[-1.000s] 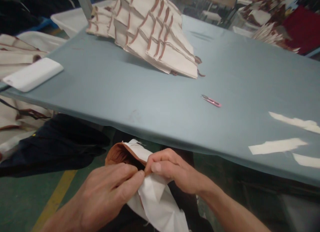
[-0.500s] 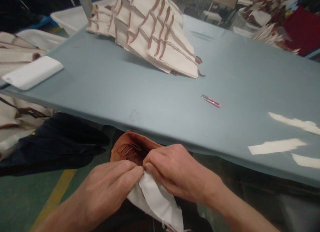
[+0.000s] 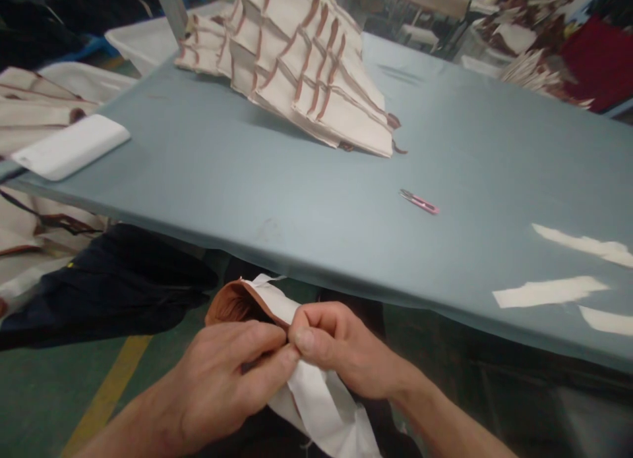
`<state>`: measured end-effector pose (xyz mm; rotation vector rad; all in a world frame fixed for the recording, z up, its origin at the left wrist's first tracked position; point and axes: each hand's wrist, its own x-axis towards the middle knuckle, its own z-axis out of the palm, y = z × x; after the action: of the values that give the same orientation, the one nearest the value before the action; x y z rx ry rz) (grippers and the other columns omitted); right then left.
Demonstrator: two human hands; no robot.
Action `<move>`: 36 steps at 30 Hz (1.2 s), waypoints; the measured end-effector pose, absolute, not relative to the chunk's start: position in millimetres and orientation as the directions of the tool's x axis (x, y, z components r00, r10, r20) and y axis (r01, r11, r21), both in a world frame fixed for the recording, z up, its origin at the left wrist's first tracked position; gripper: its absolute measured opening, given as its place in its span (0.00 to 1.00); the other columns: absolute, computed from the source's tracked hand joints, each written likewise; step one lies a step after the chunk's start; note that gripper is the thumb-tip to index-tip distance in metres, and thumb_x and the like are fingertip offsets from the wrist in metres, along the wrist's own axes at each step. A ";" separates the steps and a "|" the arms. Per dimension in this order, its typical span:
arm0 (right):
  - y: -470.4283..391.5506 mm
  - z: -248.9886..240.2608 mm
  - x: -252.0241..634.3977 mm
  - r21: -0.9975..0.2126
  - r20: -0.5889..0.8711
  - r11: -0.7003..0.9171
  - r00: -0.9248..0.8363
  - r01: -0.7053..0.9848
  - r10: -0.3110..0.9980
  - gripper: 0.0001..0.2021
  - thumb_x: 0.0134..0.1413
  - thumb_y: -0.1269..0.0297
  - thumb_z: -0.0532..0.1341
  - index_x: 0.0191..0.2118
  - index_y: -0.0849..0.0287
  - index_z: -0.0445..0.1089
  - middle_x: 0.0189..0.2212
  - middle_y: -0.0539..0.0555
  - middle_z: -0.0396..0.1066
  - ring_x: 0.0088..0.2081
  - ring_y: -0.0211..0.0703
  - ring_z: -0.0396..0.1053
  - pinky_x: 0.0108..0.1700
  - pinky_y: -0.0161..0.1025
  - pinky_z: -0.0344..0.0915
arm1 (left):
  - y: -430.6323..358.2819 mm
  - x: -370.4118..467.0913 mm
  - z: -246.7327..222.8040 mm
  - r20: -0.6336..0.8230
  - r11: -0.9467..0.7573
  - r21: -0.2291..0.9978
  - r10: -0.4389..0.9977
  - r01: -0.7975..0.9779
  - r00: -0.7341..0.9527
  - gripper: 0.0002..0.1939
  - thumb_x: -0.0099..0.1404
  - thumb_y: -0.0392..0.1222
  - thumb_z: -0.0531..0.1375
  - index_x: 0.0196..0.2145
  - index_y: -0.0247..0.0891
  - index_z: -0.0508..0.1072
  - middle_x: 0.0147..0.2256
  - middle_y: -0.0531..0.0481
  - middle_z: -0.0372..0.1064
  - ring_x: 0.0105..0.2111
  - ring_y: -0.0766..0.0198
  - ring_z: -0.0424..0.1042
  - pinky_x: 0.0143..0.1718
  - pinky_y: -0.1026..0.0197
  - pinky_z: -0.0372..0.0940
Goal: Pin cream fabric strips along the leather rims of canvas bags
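Note:
Over my lap, just below the table's front edge, I hold a fabric piece [image 3: 321, 405] of white cloth with a brown lining [image 3: 225, 304] showing at its opening. My left hand [image 3: 232, 369] pinches its edge between thumb and fingers. Right against those fingertips, my right hand [image 3: 333, 343] is closed on the same edge, thumb pressed to the index finger. White cloth hangs down below both hands. What lies exactly between the fingertips is hidden.
On the blue-grey table [image 3: 212, 174] lie pink-handled thread snips [image 3: 419, 201], a stack of cream pieces with brown trim [image 3: 316, 76], a white device [image 3: 74, 147] and white scraps [image 3: 551, 291]. A person's dark-clothed leg [image 3: 123, 280] is at the left.
Both hands have shifted slightly down and the fabric has turned, so white cloth now shows behind its brown opening. My right fingers have changed their pinch, the thumb now in sight.

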<state>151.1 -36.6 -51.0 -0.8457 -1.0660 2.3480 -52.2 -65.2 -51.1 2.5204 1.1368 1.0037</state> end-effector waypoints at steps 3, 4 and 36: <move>-33.8 -52.9 149.9 -0.754 -0.338 -0.636 -0.731 -0.167 0.593 0.29 0.55 0.38 0.71 0.28 0.59 0.63 0.21 0.41 0.53 0.23 0.29 0.44 0.25 0.33 0.41 | -69.4 -55.8 -54.8 0.503 -0.712 0.499 0.702 0.494 0.504 0.12 0.75 0.32 0.52 0.42 0.43 0.73 0.28 0.55 0.77 0.25 0.65 0.74 0.26 0.63 0.62; -32.3 -51.6 150.0 -0.757 -0.325 -0.630 -0.736 -0.174 0.594 0.29 0.55 0.38 0.71 0.28 0.59 0.63 0.21 0.41 0.52 0.23 0.29 0.44 0.25 0.33 0.41 | -71.3 -57.1 -54.9 0.498 -0.685 0.551 0.728 0.477 0.471 0.12 0.72 0.30 0.53 0.46 0.43 0.73 0.30 0.54 0.77 0.26 0.65 0.76 0.29 0.63 0.65; -12.5 -16.0 175.3 -0.966 -0.110 0.091 -0.707 0.240 0.698 0.10 0.69 0.65 0.61 0.33 0.58 0.70 0.26 0.44 0.65 0.24 0.32 0.56 0.29 0.32 0.55 | -49.4 -41.7 -55.0 0.292 -0.404 0.893 0.854 0.196 0.430 0.30 0.82 0.58 0.43 0.26 0.40 0.65 0.22 0.57 0.61 0.22 0.68 0.62 0.27 0.63 0.57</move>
<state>175.3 -12.5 -16.0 -0.9235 -1.9968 1.6494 -41.7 -49.4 -55.0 1.8536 0.8952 1.0002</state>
